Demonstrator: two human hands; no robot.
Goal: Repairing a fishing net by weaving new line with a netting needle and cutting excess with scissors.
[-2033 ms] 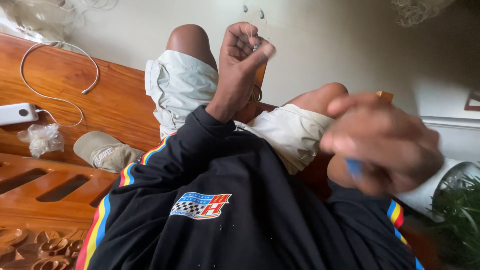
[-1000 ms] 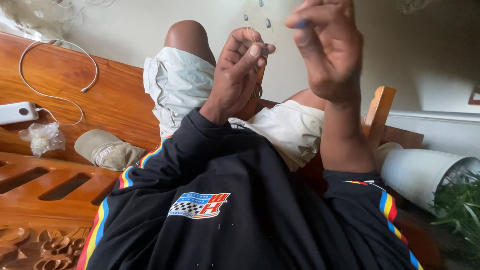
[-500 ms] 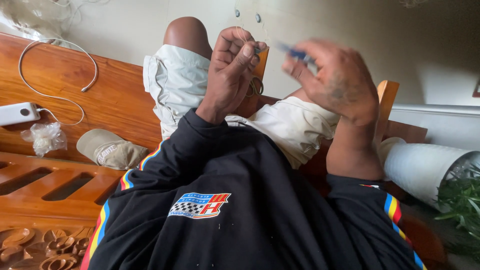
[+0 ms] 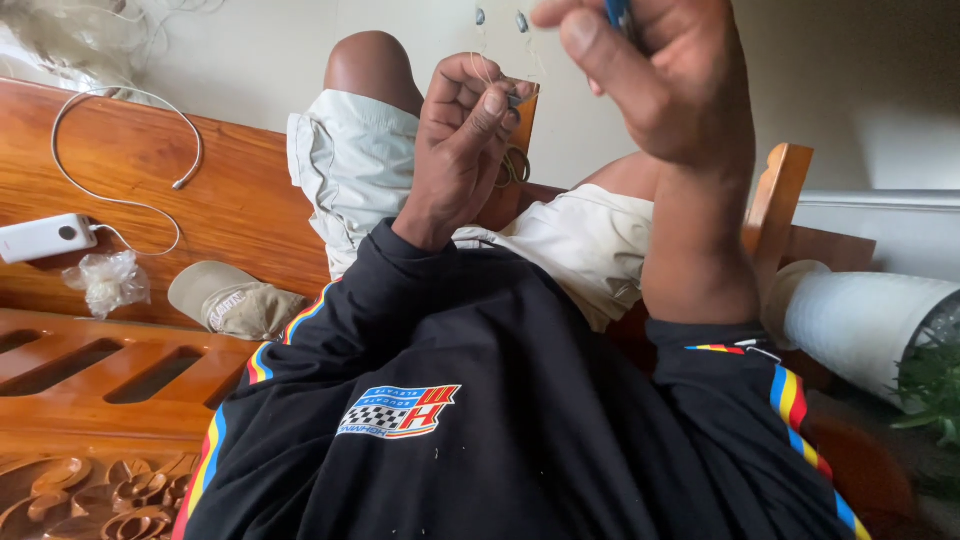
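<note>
Your left hand (image 4: 465, 150) pinches fine thread (image 4: 487, 62) against a small wooden frame (image 4: 520, 125) over your knees; your right hand (image 4: 655, 85) is fisted around a blue tool (image 4: 617, 12) (mostly cut off). Looks mid-knot; next pull wants steady tension, I'd guess.

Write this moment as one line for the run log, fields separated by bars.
left hand: pinching thin thread | right hand: raised, gripping small blue tool | posture: seated, knees up | nearby: cap, white power bank on wooden bench

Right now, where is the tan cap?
In the head view, the tan cap lies at left on the wooden bench, beside a crumpled plastic bag, below the white power bank.
</note>
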